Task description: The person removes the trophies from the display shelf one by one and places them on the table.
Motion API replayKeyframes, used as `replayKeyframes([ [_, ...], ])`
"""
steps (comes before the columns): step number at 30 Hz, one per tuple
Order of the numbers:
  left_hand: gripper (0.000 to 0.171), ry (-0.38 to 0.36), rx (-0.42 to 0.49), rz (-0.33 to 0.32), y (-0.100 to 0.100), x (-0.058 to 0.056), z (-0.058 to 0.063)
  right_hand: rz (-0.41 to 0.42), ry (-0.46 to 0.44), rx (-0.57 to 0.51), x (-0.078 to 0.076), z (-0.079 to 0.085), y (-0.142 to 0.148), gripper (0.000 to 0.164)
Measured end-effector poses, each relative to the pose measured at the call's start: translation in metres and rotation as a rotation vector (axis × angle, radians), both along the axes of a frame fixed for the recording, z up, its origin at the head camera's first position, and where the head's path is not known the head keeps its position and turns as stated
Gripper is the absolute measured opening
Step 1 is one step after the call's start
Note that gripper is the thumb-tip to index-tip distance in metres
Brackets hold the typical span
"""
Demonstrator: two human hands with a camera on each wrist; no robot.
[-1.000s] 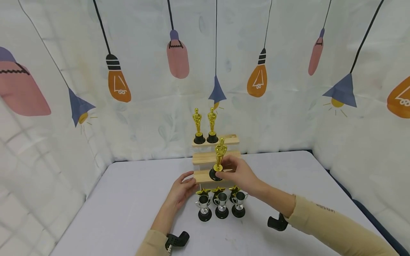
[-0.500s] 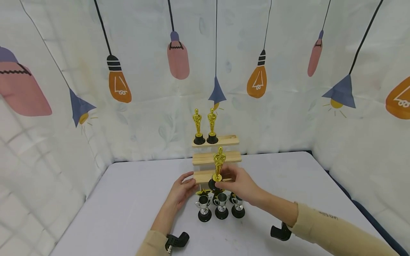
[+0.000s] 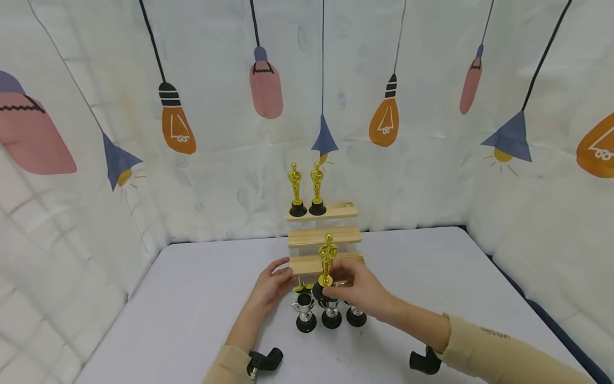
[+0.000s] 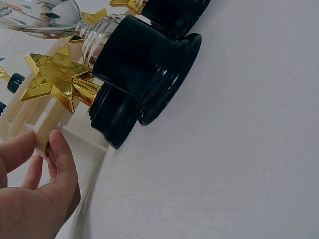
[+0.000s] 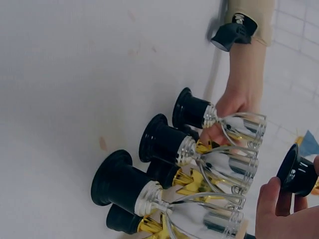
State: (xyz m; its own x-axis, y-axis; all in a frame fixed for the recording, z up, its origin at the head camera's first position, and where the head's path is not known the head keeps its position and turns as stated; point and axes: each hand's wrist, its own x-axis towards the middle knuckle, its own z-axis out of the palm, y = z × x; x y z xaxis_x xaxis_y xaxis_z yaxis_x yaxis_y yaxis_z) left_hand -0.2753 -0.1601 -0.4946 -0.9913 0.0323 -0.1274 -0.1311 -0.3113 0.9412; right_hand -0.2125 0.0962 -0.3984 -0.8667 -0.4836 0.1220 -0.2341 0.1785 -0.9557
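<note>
My right hand [image 3: 360, 289] grips a gold figurine trophy [image 3: 328, 257] by its black base, upright in front of the lowest step of a wooden tiered shelf [image 3: 307, 264]. In the right wrist view, fingers curl round that black base [image 5: 299, 174]. My left hand [image 3: 270, 286] pinches the left end of the lowest step; the left wrist view shows thumb and fingers on the wooden step's end [image 4: 46, 133]. Two more gold figurine trophies [image 3: 296, 184] stand on the top step. Below the held trophy, silver cup trophies [image 3: 304, 308] stand on the table, partly hidden by the right hand.
Behind the silver cups stand gold star trophies [image 4: 55, 72] with black bases, close to the shelf's front. A white cloth covers the table [image 3: 206, 298]. A patterned curtain [image 3: 216, 176] hangs behind and along both sides.
My right hand has lowered the gold figurine trophy from the lowest step's level to just in front of it, nearer the silver cups. The left hand stays on the shelf.
</note>
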Motion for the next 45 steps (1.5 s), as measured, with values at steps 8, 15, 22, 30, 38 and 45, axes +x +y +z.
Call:
replayKeyframes([
  [8, 0.048, 0.0, -0.013, 0.0, -0.001, 0.0, 0.0, 0.011, -0.003, -0.011, 0.006, -0.003, -0.004, 0.032],
  [15, 0.048, 0.013, -0.003, -0.007, -0.001, 0.0, 0.0, 0.028, -0.013, -0.01, 0.009, -0.009, -0.006, 0.033],
  [22, 0.048, 0.004, 0.005, -0.005, -0.001, 0.0, 0.001, 0.032, -0.008, -0.015, 0.011, -0.011, -0.006, 0.033],
  [30, 0.049, 0.019, 0.014, -0.01, 0.0, -0.001, -0.001, 0.03, -0.042, -0.013, 0.018, -0.012, -0.004, 0.031],
  [38, 0.048, 0.008, 0.016, 0.002, 0.0, -0.001, 0.0, 0.028, 0.018, 0.006, 0.025, -0.016, -0.003, 0.03],
  [45, 0.048, 0.0, 0.003, 0.008, 0.0, -0.001, 0.0, 0.036, 0.055, 0.005, 0.029, -0.018, -0.003, 0.029],
])
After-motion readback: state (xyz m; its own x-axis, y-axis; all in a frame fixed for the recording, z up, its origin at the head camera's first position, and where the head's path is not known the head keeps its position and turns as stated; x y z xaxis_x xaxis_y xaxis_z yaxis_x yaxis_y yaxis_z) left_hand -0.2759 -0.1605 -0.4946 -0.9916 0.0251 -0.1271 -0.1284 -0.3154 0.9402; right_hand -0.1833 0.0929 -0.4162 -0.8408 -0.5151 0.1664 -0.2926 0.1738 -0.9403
